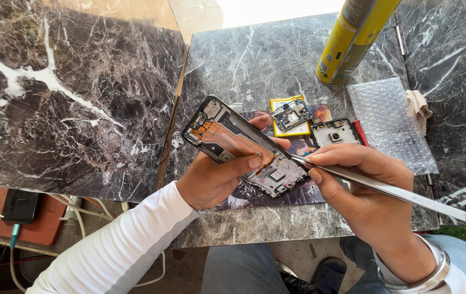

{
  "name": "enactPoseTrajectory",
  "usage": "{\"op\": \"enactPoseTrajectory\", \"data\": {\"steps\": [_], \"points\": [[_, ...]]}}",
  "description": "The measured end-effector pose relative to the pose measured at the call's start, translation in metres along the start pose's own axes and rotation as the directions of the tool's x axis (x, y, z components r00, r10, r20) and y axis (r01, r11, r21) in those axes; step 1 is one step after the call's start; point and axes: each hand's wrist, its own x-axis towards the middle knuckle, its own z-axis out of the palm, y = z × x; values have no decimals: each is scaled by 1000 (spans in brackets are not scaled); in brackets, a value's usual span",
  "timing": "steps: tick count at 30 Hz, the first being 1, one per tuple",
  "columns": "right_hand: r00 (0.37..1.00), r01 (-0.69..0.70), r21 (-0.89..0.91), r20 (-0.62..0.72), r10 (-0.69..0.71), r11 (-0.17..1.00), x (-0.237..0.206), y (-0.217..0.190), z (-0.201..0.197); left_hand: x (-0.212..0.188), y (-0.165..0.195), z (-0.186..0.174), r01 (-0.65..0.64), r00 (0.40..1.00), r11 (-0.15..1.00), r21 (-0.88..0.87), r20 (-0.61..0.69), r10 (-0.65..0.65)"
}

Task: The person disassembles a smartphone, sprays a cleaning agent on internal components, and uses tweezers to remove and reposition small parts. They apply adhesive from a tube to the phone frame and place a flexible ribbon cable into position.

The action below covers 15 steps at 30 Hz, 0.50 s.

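With the left hand (211, 179) gripping the opened phone (246, 146) above the counter's (254, 60) near edge and the right hand (360, 182) pinching tweezers (385, 189) into it, a slip could scratch its circuitry or tear the orange flex.

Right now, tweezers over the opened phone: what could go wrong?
1. The tweezers in the right hand have metal tips at the exposed board area of the opened phone frame; a slip could scratch a component or tear the orange flex.
2. The left hand holds the frame in the air, thumb on one edge; pressing with the tips could tilt it.
3. The loose circuit board and camera cover lie close by and could get knocked.
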Motion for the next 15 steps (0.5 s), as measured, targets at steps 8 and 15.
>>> {"op": "enactPoseTrajectory", "data": {"steps": [8,15], "points": [[995,95,-139,6,-96,986,2,-4,1,-1,-2,-1,-2,1000,1000,8,7,2],[997,81,-228,8,-81,970,7,-14,5,0,-3,0,-37,999,995,94,16,35]]}}
